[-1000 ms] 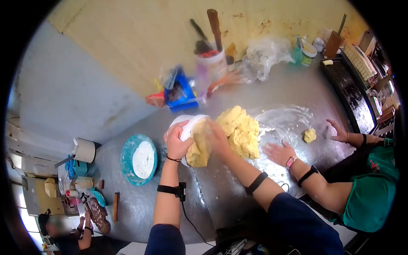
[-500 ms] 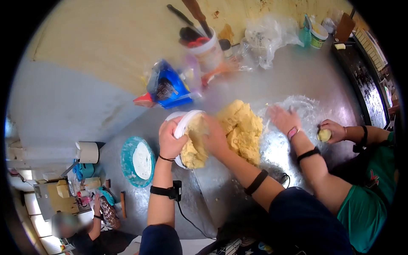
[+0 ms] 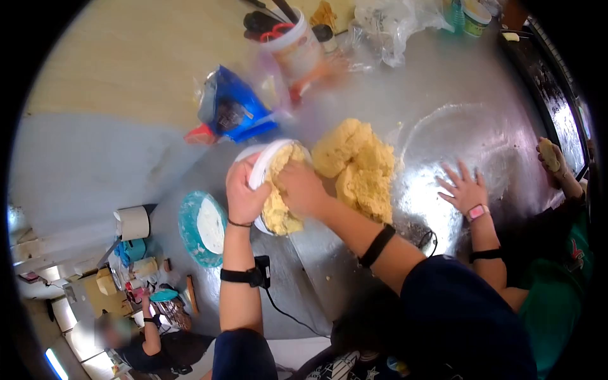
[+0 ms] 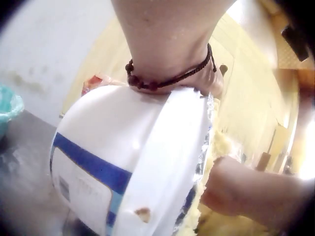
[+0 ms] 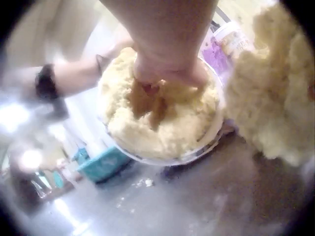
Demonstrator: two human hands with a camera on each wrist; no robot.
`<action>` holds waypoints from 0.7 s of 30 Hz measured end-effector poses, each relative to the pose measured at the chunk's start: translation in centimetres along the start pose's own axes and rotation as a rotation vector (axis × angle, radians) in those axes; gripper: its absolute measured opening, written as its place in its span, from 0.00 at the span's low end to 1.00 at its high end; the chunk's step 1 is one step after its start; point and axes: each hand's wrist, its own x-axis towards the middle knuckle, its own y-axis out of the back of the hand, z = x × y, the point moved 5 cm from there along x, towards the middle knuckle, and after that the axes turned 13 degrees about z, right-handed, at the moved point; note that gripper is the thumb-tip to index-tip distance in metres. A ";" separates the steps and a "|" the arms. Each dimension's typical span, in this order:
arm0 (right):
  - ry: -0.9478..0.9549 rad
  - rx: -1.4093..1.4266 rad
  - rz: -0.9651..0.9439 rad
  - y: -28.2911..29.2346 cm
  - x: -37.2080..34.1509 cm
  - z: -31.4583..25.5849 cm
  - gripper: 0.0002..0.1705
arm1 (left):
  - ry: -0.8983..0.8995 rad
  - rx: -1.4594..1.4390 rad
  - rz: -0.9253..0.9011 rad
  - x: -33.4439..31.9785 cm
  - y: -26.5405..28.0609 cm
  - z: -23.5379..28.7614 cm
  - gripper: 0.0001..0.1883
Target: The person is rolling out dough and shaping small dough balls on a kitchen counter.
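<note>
A white tub (image 4: 108, 118) with a blue band lies tipped on its side, its mouth turned toward the right. My left hand (image 3: 246, 197) grips it near the rim. Crumbly yellow dough (image 3: 280, 214) fills the tub. Reaching inside, my right hand (image 3: 305, 189) digs its fingers into this dough; the fingertips are buried in a hollow, as the right wrist view shows. A large lump of the same dough (image 3: 364, 174) sits on the metal table just right of the tub.
A teal basin (image 3: 193, 237) of white flour stands at left. Behind the tub are a blue packet (image 3: 234, 114) and a utensil bucket (image 3: 294, 54). At right another person's hand (image 3: 465, 192) is spread over the floured table (image 3: 443, 145); their other hand holds a dough piece (image 3: 548, 154).
My right hand has pushed deeper into the tub's dough while the left keeps its grip. The other person has picked up the small dough piece and carried it right. The head view has shifted.
</note>
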 end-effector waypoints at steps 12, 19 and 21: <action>-0.017 -0.244 -0.775 -3.5 2.9 1.0 0.24 | 0.153 -0.056 -0.022 -1.1 0.2 -0.3 0.11; 0.077 -0.181 -0.809 -7.4 2.5 2.9 0.27 | 0.099 -0.082 0.125 -2.5 0.8 -0.2 0.09; 0.162 -0.179 -0.912 -6.8 1.4 3.0 0.28 | 0.112 -0.049 0.112 -2.4 0.9 -0.2 0.09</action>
